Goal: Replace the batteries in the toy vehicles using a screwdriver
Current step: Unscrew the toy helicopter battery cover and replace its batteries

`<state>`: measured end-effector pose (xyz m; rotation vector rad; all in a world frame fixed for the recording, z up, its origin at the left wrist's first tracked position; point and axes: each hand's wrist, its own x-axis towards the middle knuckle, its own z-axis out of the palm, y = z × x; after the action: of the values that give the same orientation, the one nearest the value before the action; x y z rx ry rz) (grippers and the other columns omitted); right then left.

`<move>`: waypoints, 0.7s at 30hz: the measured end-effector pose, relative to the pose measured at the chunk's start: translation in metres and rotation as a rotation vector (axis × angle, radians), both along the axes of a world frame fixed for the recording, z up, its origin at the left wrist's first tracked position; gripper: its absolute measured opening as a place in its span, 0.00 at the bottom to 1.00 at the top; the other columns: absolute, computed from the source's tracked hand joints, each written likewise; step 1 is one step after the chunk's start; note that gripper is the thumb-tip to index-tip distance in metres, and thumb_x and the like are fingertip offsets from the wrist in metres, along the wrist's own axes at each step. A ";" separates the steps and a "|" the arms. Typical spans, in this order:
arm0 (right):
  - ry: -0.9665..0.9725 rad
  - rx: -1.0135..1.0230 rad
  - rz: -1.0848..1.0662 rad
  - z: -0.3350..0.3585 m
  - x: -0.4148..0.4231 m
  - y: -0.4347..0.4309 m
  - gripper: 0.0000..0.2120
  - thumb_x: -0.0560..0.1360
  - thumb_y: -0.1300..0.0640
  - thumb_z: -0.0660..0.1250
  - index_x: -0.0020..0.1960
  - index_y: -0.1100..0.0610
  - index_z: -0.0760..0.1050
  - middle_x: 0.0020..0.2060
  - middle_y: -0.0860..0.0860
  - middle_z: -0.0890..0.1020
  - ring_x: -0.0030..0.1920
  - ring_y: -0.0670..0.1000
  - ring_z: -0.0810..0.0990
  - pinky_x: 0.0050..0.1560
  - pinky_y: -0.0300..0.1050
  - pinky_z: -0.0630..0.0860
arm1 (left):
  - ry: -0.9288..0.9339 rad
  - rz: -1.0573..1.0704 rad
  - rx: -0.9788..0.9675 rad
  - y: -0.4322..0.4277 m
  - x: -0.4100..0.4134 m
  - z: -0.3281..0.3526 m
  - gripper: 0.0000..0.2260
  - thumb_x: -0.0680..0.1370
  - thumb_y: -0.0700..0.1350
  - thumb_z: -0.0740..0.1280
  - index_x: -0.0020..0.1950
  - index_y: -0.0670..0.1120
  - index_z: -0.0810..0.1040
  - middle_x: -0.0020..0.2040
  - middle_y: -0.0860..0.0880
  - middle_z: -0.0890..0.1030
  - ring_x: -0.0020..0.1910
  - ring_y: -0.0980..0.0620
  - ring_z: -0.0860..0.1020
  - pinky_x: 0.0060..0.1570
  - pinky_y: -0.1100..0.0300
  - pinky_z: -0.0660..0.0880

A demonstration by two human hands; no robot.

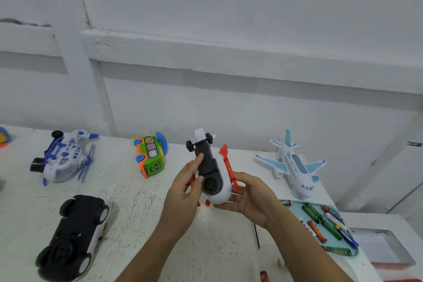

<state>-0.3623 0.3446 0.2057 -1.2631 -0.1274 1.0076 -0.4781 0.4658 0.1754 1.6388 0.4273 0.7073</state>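
Plastic plane (212, 182), belly up, gripped by left hand (183, 192) and right hand (254, 201) fingers (245, 177).

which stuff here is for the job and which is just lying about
In hand: white-and-orange toy with black underside, gripped by left hand and right hand; teal battery tray; red-handled screwdriver.
Lying about for now: blue-white toy helicopter; green-orange bus; upturned black-bottomed car; white-blue plane.

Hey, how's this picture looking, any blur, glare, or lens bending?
Head view: the wide lens bows the wall ledge; light is soft and even, with faint shadows beside the black car and no harsh glare; the held toy is fairly sharp, but the batteries have labels too blurred to read.
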 end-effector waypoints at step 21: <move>-0.425 0.021 -0.206 -0.002 0.001 0.018 0.25 0.66 0.66 0.78 0.58 0.52 0.74 0.55 0.52 0.80 0.56 0.53 0.81 0.51 0.52 0.82 | -0.069 0.044 -0.143 -0.009 0.008 0.009 0.17 0.77 0.49 0.65 0.64 0.65 0.69 0.63 0.64 0.74 0.60 0.61 0.76 0.52 0.61 0.80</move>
<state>-0.3617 0.3629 0.2039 -1.4261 -0.3274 0.5504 -0.4706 0.4563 0.1843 1.4706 0.4554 0.7473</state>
